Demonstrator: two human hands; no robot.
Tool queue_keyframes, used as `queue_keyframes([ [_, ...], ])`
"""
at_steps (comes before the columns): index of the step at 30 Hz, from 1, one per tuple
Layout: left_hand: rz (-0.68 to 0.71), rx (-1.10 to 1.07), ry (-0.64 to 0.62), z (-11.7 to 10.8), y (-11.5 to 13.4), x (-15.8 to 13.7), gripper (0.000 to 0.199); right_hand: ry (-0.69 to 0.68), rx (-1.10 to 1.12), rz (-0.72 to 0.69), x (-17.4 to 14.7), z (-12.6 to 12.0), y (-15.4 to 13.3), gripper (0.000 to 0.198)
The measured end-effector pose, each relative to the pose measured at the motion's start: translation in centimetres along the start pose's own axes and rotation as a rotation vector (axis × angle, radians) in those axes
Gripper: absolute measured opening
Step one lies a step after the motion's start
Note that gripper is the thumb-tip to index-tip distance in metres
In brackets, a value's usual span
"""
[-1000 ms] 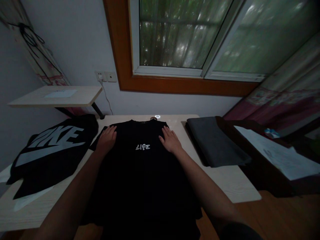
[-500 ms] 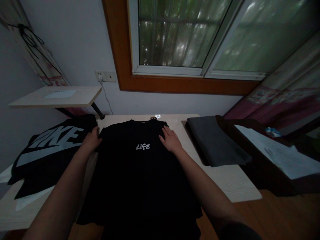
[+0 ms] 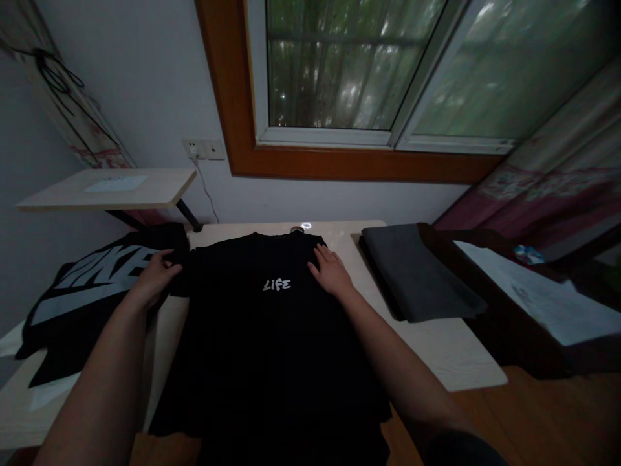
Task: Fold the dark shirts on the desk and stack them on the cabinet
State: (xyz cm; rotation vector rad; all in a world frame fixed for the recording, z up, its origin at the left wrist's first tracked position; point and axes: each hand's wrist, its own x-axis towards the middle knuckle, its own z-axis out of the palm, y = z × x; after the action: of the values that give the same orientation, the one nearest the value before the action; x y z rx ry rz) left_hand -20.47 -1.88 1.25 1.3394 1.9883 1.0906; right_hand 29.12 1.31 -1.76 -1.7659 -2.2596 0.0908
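Note:
A black T-shirt [image 3: 272,349] with a small white print lies spread in front of me, its neckline at the far side and its lower part hanging over the near table edge. My left hand [image 3: 158,275] is at the shirt's left sleeve, thumb and fingers pinched at the sleeve's outer end, which is drawn out flat to the left. The exact grip is partly hidden in the dark cloth. Flat on the shirt's upper right, near the shoulder, rests my right hand [image 3: 332,270], fingers stretched out.
Left of me lies another black garment [image 3: 97,278] with large grey lettering, under a raised wooden shelf [image 3: 111,188]. A folded dark grey cloth [image 3: 417,272] is on the right of the pale table [image 3: 466,356]. Beyond it is a white sheet [image 3: 538,298]. A window stands behind.
My left hand has moved left from the shirt's shoulder edge, and the sleeve now stretches out beside it. My right hand has stayed in place on the shirt.

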Motion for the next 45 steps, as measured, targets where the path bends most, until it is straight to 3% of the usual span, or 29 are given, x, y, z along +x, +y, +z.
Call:
queue_keyframes([
  [5,0.005,-0.135,0.005,0.2,0.5,-0.4,0.085,0.015,0.001,-0.007,0.0,0.1,0.0,0.064],
  [12,0.11,0.004,0.036,1.2,0.6,0.8,0.088,0.018,0.01,-0.003,-0.1,-0.3,-0.1,0.062],
  [16,0.345,0.087,0.098,1.0,2.9,-0.2,0.082,0.034,0.011,-0.012,-0.2,-0.3,-0.1,0.061],
  [20,0.621,0.238,0.103,1.5,6.7,-3.4,0.07,0.024,0.011,-0.014,-0.2,-0.3,-0.1,0.06],
  [24,0.891,0.38,-0.103,3.0,8.5,-7.2,0.055,0.03,0.01,-0.022,-0.2,-0.4,-0.1,0.061],
  [28,1.043,0.388,-0.242,3.5,6.9,-9.9,0.053,0.042,0.009,-0.022,-0.2,-0.4,-0.1,0.06],
  [32,1.011,0.405,-0.177,2.2,3.5,-10.5,0.055,0.035,0.016,-0.018,-0.2,-0.4,-0.2,0.059],
  [37,0.829,0.485,-0.232,0.6,-0.3,-9.9,0.064,0.042,0.014,-0.018,-0.3,-0.5,-0.4,0.059],
  [40,0.75,0.481,-0.265,0.5,-1.4,-9.7,0.066,0.039,0.022,-0.02,-0.3,-0.6,-0.3,0.058],
  [45,0.678,0.429,-0.218,0.7,-2.3,-9.1,0.058,0.055,0.091,0.005,0.1,-1.5,-0.5,0.044],
])
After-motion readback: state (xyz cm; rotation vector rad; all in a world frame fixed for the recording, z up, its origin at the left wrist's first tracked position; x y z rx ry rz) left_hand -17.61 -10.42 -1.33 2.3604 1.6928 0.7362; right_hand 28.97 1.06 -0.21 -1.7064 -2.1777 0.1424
